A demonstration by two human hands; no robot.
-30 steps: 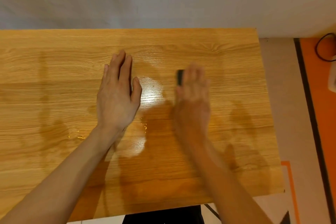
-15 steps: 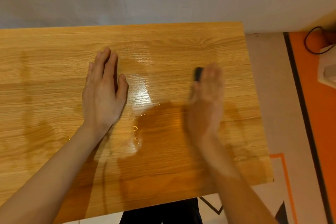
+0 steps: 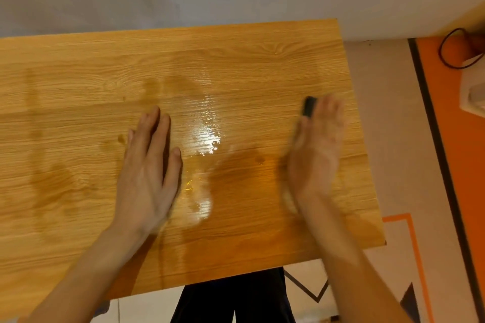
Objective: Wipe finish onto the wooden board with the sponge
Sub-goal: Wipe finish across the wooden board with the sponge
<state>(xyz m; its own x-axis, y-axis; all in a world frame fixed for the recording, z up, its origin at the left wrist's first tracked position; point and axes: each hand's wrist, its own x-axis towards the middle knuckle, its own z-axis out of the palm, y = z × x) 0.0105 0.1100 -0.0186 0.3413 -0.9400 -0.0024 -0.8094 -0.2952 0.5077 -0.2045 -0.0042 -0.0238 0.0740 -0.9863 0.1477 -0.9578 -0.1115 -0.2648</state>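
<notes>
My left hand (image 3: pixel 147 173) lies flat on the wooden board (image 3: pixel 78 81), palm down, with the fingers straight and close together and the thumb a little apart. It holds nothing and only rests on the wood, left of the middle.

My right hand (image 3: pixel 315 155) is near the right edge of the board and it looks blurred. It presses down on the sponge (image 3: pixel 308 106), a small dark piece of which only one end shows, beyond my fingertips on the far side. The fingers look quite straight over the sponge, but because of the blur I cannot tell if they curl around it or only push on it from above.

Between my two hands there is a wet, shiny patch of finish (image 3: pixel 204 134) on the board, with some small drops near its lower part. Darker wet marks are also on the wood around it.

Right of the board I see a pale floor with an orange strip (image 3: pixel 451 165), and a black cable (image 3: pixel 446 52) lies there in the far corner
</notes>
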